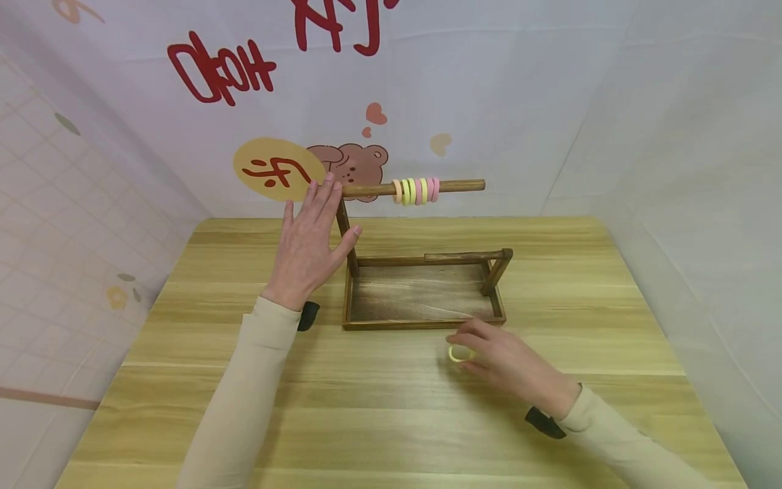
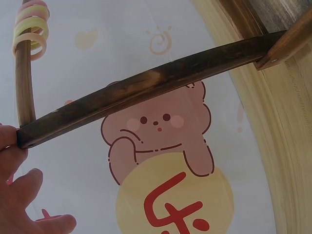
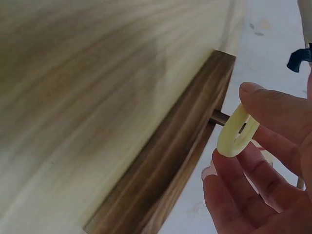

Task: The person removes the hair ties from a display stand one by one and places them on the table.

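In the head view my left hand (image 1: 307, 252) rests its straight fingers against the top left corner of a dark wooden stand, where the upright post (image 1: 345, 227) meets the upper rod (image 1: 460, 185). Several pastel hair ties (image 1: 418, 191), in orange, yellow and pink, hang around that rod near its middle. My right hand (image 1: 510, 363) is low over the table, just in front of the stand's tray base (image 1: 421, 325). Between thumb and fingers it pinches one yellow hair tie (image 3: 228, 141), whose loop faces partly upward in the head view.
A shorter, lower rod (image 1: 458, 257) juts leftward from a short post at the tray's right end. The stand is on a light wooden table (image 1: 366, 407). Behind it hangs a white printed cloth (image 1: 489, 81) with a bear and red lettering.
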A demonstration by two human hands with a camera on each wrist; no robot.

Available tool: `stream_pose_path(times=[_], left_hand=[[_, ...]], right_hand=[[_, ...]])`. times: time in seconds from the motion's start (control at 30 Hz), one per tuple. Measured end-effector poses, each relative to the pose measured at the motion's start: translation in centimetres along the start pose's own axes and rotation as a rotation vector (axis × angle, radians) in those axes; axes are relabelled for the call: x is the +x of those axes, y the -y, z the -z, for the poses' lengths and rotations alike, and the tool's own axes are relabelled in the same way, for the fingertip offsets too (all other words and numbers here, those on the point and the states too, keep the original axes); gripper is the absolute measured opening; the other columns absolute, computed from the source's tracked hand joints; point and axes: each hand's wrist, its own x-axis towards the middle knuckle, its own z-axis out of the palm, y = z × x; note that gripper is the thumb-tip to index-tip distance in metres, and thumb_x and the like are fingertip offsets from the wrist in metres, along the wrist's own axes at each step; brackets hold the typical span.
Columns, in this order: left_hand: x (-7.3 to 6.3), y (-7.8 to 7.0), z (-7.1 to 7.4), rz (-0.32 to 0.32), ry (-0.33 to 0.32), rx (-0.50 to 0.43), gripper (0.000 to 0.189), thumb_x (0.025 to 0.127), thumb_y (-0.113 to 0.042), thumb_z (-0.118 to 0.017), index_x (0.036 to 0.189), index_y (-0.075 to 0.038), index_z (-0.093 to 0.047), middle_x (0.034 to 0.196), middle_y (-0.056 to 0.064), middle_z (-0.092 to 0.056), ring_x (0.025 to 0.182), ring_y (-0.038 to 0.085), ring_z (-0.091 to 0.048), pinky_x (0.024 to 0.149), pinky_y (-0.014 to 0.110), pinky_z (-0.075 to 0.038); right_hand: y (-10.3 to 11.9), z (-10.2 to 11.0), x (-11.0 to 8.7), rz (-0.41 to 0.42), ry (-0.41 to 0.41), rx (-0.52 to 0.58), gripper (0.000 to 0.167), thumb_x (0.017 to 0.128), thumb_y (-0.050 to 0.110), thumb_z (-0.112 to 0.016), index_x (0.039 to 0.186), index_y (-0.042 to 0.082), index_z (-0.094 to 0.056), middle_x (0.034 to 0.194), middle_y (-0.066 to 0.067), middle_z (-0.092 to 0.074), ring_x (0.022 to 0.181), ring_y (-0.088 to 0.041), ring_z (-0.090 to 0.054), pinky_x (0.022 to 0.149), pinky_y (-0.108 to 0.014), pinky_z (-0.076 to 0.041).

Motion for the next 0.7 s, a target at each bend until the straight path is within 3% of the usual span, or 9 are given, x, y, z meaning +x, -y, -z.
stream_pose_path(times=[0.4, 0.7], left_hand=[[0.2, 0.0, 0.0, -0.015, -0.013, 0.008, 0.077, 0.104, -0.050, -0.054, 0.164, -0.008, -0.030, 0.171, 0.004, -0.021, 0.158, 0.029, -0.019, 0.124, 0.063, -0.010], [0.0, 0.1, 0.0, -0.017, -0.016, -0.002, 0.077, 0.104, -0.049, -0.054, 0.164, -0.008, -0.029, 0.171, 0.003, -0.021, 0.158, 0.030, -0.019, 0.124, 0.063, -0.010]], right_hand=[[-0.3, -1.7, -0.2, 0.012, 0.050, -0.004, 0.044, 0.077, 0.011, -0.092, 0.117, 0.006, -0.075, 0.109, 0.000, -0.066, 0.093, -0.012, -0.065, 0.081, -0.031, -0.059], [-0.3, -2.9, -0.1, 0.009, 0.077, 0.054, 0.043, 0.077, 0.009, -0.091, 0.117, 0.003, -0.075, 0.109, -0.003, -0.067, 0.096, -0.014, -0.064, 0.084, -0.031, -0.059]])
